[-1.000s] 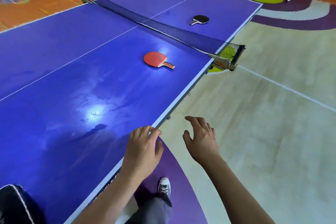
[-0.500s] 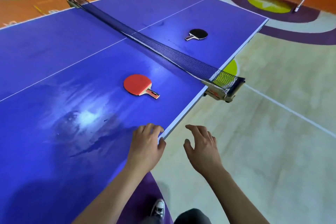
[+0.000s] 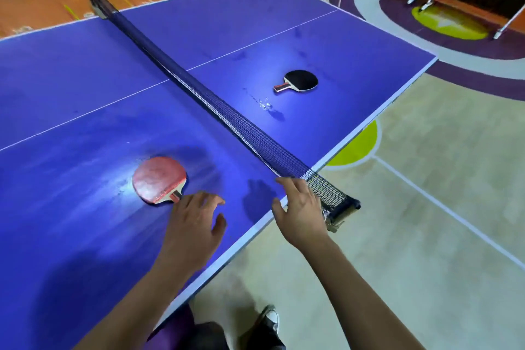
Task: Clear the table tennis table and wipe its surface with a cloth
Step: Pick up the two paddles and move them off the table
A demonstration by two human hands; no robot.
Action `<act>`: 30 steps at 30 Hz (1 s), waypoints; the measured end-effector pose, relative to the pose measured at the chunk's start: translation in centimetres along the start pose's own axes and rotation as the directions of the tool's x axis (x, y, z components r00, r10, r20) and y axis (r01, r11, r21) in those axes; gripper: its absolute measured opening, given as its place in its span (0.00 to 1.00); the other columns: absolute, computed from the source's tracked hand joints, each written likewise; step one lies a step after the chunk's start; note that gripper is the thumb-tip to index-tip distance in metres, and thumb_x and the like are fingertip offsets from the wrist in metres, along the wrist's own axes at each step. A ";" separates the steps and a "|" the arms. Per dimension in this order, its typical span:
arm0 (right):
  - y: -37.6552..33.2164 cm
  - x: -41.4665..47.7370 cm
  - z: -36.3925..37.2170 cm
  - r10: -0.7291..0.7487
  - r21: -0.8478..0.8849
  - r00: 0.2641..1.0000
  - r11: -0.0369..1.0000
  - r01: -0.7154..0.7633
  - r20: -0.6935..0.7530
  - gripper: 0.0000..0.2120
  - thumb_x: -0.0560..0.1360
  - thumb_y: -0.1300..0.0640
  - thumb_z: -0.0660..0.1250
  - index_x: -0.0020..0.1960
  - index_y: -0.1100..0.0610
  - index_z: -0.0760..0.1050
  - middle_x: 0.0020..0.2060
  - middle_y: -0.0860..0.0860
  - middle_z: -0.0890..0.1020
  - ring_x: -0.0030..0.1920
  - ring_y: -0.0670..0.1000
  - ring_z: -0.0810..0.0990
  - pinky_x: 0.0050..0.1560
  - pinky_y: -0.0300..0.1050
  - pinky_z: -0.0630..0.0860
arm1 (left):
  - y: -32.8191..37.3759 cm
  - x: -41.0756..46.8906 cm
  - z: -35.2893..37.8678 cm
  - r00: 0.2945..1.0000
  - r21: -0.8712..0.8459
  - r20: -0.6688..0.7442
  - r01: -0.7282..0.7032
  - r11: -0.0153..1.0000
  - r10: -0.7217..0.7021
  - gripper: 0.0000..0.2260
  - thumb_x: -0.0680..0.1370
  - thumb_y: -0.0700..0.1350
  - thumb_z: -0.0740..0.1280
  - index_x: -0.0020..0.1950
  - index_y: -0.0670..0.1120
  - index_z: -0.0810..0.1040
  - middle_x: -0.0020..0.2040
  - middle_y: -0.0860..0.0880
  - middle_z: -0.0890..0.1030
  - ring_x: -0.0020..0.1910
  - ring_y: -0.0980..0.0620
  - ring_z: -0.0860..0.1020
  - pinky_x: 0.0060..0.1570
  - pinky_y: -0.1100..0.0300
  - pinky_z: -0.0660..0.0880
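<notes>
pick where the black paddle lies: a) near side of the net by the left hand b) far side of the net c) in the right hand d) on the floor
b: the black paddle lies flat beyond the net, while the red paddle sits on the near side by the left hand.

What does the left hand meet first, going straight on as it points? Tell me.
Probably the handle of the red paddle, just ahead of the left hand on the table.

Left hand point(image 3: 193, 224) reaches the red paddle's point(image 3: 159, 179) handle on the table point(image 3: 71, 94).
</notes>
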State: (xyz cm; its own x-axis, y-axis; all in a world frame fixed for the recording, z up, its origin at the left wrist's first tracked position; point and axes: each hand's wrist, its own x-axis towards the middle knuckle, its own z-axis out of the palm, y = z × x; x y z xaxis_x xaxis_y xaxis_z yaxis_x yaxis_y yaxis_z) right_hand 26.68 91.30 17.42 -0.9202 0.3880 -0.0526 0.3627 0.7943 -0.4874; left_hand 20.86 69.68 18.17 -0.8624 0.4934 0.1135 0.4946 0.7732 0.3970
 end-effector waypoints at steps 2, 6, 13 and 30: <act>1.5 4.2 -1.0 -0.017 -0.033 0.999 0.999 0.018 0.035 0.21 0.81 0.53 0.64 0.73 0.51 0.70 0.65 0.53 0.73 0.64 0.58 0.74 0.67 0.55 0.67 | 0.4 1.9 1.1 0.999 0.011 0.004 0.054 0.998 -0.054 0.12 0.76 0.45 0.65 0.58 0.47 0.80 0.54 0.48 0.81 0.53 0.41 0.77 0.58 0.45 0.72; 2.9 11.9 -2.6 -0.029 -0.012 0.999 0.999 0.029 0.043 0.20 0.80 0.54 0.64 0.72 0.52 0.71 0.65 0.56 0.73 0.63 0.60 0.74 0.67 0.57 0.68 | 1.6 6.4 2.6 0.993 0.024 -0.021 0.116 0.993 -0.115 0.12 0.76 0.45 0.65 0.58 0.47 0.81 0.55 0.47 0.81 0.54 0.41 0.77 0.58 0.48 0.70; 5.4 25.5 -2.6 -0.017 -0.066 0.995 0.998 0.023 0.101 0.22 0.81 0.53 0.63 0.74 0.50 0.69 0.67 0.56 0.72 0.64 0.59 0.74 0.67 0.54 0.66 | 2.8 18.3 6.3 0.994 0.011 -0.070 0.086 0.996 -0.085 0.09 0.75 0.42 0.69 0.55 0.46 0.81 0.50 0.47 0.81 0.49 0.41 0.77 0.54 0.49 0.71; 11.2 55.9 5.7 0.125 -0.180 0.949 0.981 -0.074 0.288 0.29 0.80 0.53 0.61 0.80 0.48 0.59 0.71 0.59 0.66 0.69 0.63 0.70 0.68 0.57 0.69 | 1.6 34.1 11.1 0.994 0.055 0.050 0.089 0.994 -0.092 0.11 0.75 0.42 0.69 0.57 0.46 0.81 0.52 0.51 0.80 0.54 0.44 0.77 0.58 0.48 0.74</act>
State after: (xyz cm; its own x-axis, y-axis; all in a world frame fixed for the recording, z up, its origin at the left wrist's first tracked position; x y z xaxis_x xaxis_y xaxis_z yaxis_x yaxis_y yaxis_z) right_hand -21.59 119.19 4.03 -0.8707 0.3327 -0.3621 0.4506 0.8346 -0.3169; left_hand -6.50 92.18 12.59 -0.8977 0.4395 0.0307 0.4208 0.8348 0.3549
